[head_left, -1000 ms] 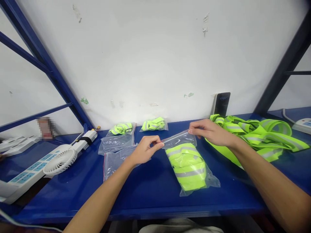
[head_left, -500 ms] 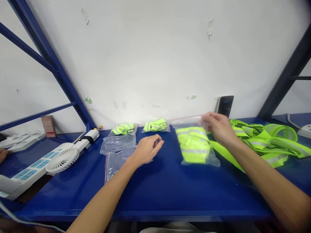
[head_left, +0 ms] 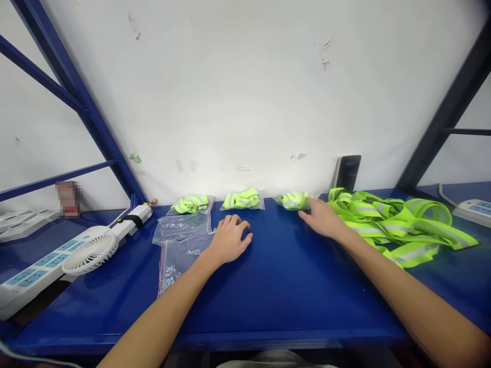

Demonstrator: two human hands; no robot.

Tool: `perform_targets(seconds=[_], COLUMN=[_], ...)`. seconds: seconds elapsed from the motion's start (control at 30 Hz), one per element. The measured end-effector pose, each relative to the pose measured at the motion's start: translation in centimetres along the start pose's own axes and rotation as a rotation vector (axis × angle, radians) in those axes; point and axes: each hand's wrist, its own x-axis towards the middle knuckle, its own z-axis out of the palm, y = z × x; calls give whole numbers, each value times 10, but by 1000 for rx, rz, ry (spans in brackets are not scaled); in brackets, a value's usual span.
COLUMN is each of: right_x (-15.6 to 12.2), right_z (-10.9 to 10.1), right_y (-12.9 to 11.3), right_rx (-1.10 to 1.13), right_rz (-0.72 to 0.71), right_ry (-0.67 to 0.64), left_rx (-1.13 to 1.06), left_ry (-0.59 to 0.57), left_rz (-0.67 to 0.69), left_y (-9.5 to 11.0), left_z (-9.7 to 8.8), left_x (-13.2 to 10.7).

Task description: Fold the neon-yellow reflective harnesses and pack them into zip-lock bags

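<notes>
Rightmost strap bag (head_left: 291,201) now by the wall (head_left: 230,102)

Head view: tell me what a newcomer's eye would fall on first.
The heap of bright yellow-green strips at the right of the blue table would probably strike first. Three clear bags of similar strips line up by the white wall, the right hand at the rightmost. The white fan at the left comes next.
</notes>
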Motion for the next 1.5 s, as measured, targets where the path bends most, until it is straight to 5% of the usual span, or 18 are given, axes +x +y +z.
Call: perform_targets(seconds=[0.17,0.33,0.7,1.03,1.13,1.23,1.3,1.5], right_x=[-5,-5,-11,-9,-7,-6,-6,-9], right_z=[9,14,-10,-48,-57,-62,-63,-60], right_y=[-11,-20,-27,10,28,35,32,-1], right_rx=[-90,-102,-129,-458,-422,-366,-339,-15], right_rz=[9,-24,-22,236,346,399,387,208], right_ry=[-90,-166,-213,110,16,-90,20,649], left_rx=[192,158,159,223,198,-12,-138,-306], left_ry=[3,-139,-163,-97,-13,-66,-126,-92], left_rz=[-344,-439,-313,-251,-96,175,298,417], left_y=[-5,-8,-6,-12,-10,-6,-2,2], left_z=[10,6,-3,-3,-6,-10,-11,-8], left_x=[0,1,-1,1,1,1,1,1])
